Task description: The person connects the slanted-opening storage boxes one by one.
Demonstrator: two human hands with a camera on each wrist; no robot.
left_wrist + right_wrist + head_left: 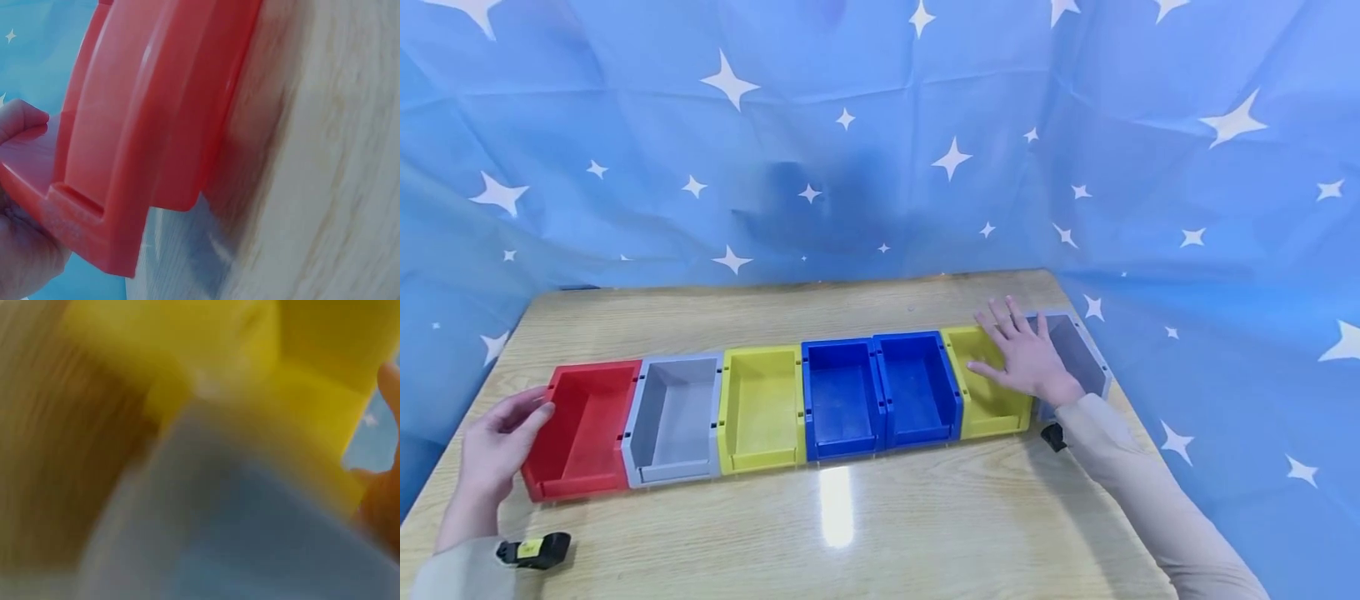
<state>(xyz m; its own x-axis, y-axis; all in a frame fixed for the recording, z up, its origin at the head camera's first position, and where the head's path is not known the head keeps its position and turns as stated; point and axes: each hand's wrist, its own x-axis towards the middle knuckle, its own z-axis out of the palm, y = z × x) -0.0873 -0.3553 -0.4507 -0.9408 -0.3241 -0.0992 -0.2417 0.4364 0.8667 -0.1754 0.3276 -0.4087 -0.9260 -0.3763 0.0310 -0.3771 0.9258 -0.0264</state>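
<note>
A row of plastic bins stretches across the wooden table in the head view. At its left end my left hand (pixel 497 442) pinches the side wall of the red bin (pixel 591 433), thumb on the inner side. The left wrist view shows the red bin (pixel 119 119) up close, with part of the hand behind its wall. My right hand (pixel 1026 358), fingers spread, is over the right yellow bin (pixel 996 417) and the right grey bin (pixel 1078 354). Whether it touches them I cannot tell. The right wrist view is blurred.
Between the hands stand a grey bin (pixel 681 412), another yellow bin (pixel 767 400) and two blue bins (pixel 842 396), side by side. The wooden table (pixel 925 525) extends in front of them. Blue cloth (pixel 880 183) with white stars hangs behind and at both sides.
</note>
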